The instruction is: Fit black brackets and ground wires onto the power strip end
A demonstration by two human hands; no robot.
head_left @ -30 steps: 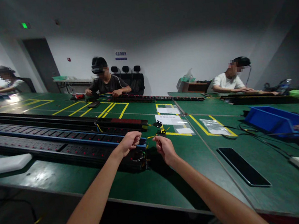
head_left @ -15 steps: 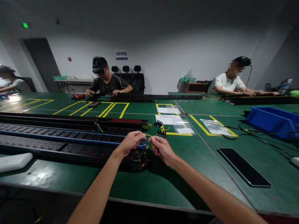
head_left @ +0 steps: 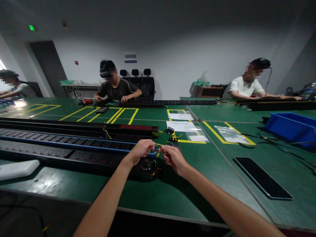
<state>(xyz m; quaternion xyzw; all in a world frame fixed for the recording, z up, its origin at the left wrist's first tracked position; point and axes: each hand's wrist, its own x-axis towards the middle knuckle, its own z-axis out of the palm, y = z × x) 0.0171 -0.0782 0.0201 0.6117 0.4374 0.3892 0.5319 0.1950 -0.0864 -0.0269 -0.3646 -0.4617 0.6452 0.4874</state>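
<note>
Both arms are stretched forward over the green counter (head_left: 163,196), wrists nearly level. The left hand (head_left: 141,150) is curled, fingers bunched at the near end of the long black power strip (head_left: 63,155), and the right hand (head_left: 173,157) faces it, thumb and forefinger pinched on a thin yellow wire (head_left: 159,146) that runs between the two hands. Whether the left fingers also grip the wire, I cannot tell. The strip's end sits just under the left hand, close to the counter's near edge. To the right there's open green surface up to a dark phone (head_left: 262,177); a blue bin (head_left: 303,129) lies beyond. A white box (head_left: 9,170) sits well left.
</note>
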